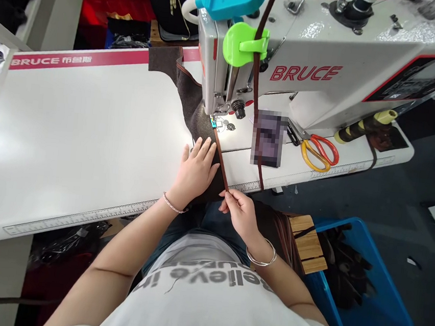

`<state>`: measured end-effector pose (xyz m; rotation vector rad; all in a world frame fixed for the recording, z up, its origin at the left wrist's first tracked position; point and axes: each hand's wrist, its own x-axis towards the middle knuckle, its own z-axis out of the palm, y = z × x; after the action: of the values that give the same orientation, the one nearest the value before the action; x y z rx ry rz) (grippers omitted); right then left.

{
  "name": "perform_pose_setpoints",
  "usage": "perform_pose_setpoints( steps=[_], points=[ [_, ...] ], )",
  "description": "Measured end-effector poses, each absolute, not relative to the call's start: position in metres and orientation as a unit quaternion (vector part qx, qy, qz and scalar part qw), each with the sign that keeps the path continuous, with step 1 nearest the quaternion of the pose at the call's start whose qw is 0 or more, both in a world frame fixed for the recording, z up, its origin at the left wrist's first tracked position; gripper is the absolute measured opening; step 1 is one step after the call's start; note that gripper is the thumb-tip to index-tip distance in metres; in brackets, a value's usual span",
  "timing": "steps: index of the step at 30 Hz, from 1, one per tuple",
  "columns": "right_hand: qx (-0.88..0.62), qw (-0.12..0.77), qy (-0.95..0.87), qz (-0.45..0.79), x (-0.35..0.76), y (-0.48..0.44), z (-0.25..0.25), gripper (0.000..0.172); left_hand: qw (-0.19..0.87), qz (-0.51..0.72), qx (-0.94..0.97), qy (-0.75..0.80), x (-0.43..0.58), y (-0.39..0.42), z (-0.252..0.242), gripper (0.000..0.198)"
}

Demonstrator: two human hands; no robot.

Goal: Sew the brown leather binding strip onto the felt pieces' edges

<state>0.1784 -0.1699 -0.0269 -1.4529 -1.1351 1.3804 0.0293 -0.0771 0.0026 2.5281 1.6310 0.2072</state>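
Note:
A dark brown fabric piece [192,101] runs under the presser foot [213,123] of a white sewing machine [308,54] and down over the table's front edge. My left hand [197,169] lies flat on the fabric just in front of the foot, fingers stretched toward it. Along the fabric's right edge a narrow reddish-brown binding strip [221,155] leads from the foot to my right hand [240,211]. The thumb and fingers of that hand pinch the strip near the table edge. Part of the fabric is hidden beneath my left hand.
Scissors with orange and yellow handles [320,152] lie on the right of the white table [89,140], near a thread cone [367,126]. Another brown strip [256,84] hangs past a green clip [244,45]. A blue bin [381,296] holds dark scraps below, beside a wooden stool [307,243].

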Motion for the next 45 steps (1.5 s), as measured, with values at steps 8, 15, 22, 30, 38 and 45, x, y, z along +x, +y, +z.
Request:
perform_pose_setpoints(
  steps=[8,15,22,30,38,45],
  points=[
    [-0.579,0.406,-0.441,0.554,0.1761,-0.1672,-0.0239,0.041,0.072,0.06,0.828,0.553,0.0303,-0.0729,0.0047,0.057],
    [-0.578,0.403,-0.44,0.557,0.1752,-0.165,-0.0224,0.041,0.074,0.076,0.828,0.55,0.0302,-0.0703,0.0026,0.057],
    [-0.571,0.407,-0.438,0.562,0.1743,-0.1644,-0.0236,0.04,0.074,0.079,0.828,0.55,0.0292,-0.0694,0.0006,0.058],
    [-0.567,0.408,-0.44,0.564,0.1737,-0.1646,-0.025,0.041,0.074,0.074,0.829,0.549,0.0287,-0.0697,0.0007,0.058],
    [-0.565,0.409,-0.436,0.569,0.1715,-0.1638,-0.0249,0.039,0.072,0.08,0.831,0.546,0.0277,-0.07,0.0009,0.057],
    [-0.564,0.409,-0.443,0.564,0.1707,-0.163,-0.0234,0.042,0.073,0.08,0.831,0.545,0.0283,-0.07,0.0019,0.056]
  ],
)
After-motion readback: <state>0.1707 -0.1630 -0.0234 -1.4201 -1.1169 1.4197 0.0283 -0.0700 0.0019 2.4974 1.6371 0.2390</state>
